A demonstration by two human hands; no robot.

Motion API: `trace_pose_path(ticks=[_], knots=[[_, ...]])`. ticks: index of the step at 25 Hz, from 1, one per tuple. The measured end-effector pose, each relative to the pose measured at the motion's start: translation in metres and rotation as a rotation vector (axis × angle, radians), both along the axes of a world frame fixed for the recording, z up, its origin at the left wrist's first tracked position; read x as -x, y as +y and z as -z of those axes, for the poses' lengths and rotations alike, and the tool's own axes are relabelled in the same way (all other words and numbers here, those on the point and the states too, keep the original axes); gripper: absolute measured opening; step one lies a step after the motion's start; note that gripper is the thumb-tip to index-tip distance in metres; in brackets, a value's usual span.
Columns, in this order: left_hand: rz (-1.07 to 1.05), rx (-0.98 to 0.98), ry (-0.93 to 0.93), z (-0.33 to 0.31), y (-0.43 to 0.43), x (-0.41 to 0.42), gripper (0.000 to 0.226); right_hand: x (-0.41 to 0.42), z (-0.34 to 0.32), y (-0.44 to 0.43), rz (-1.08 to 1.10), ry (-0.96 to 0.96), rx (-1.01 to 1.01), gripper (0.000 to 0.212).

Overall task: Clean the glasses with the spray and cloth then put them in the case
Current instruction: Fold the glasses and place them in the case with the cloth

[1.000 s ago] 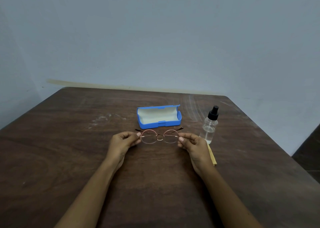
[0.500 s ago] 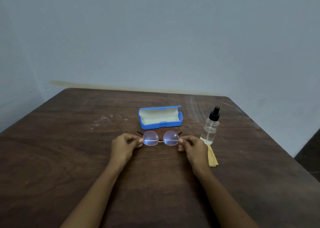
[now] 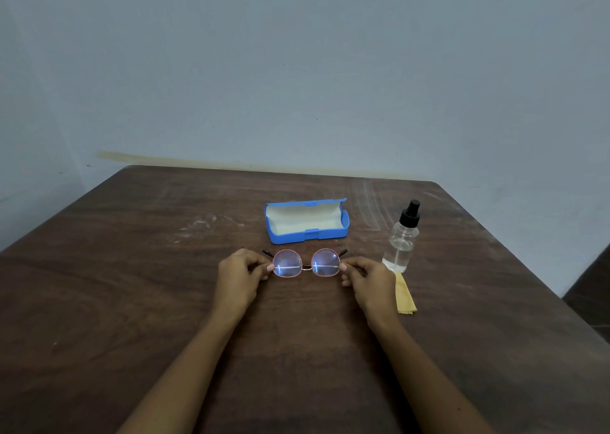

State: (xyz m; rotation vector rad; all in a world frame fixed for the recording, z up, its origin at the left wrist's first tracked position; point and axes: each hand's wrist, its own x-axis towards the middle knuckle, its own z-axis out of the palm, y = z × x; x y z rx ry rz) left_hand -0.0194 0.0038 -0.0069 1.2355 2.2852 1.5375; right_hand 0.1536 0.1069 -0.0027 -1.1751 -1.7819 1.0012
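Over the dark brown wooden table (image 3: 138, 301), the round-lensed, thin pink metal-framed glasses (image 3: 305, 263) are held at both ends: the left hand (image 3: 241, 276) pinches the frame's left edge and the right hand (image 3: 369, 281) pinches its right edge, with the lenses catching a bluish glare. Just beyond them lies the open blue plastic case with a cream lining (image 3: 306, 220). To the right stands the clear spray bottle with a black nozzle (image 3: 402, 238), and the folded yellow cloth (image 3: 405, 296) lies beside the right hand.
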Motion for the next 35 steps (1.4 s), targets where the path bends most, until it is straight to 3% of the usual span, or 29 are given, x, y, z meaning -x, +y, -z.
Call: trace_pose_path(ticks=[21,24,28,35], knots=[[-0.008,-0.007,0.065,0.003,-0.001,-0.001,0.003,-0.003,0.002,-0.003,0.017,-0.048,-0.095,0.015],[-0.073,-0.044,0.071,0.002,-0.004,-0.004,0.003,-0.003,0.001,-0.007,0.028,-0.101,-0.237,0.016],[-0.123,-0.116,0.233,-0.002,-0.008,-0.014,0.018,-0.002,-0.001,-0.019,-0.007,-0.148,-0.463,0.014],[0.151,-0.272,0.327,-0.013,0.007,-0.063,0.010,-0.018,-0.011,-0.021,0.121,-0.124,-0.666,0.008]])
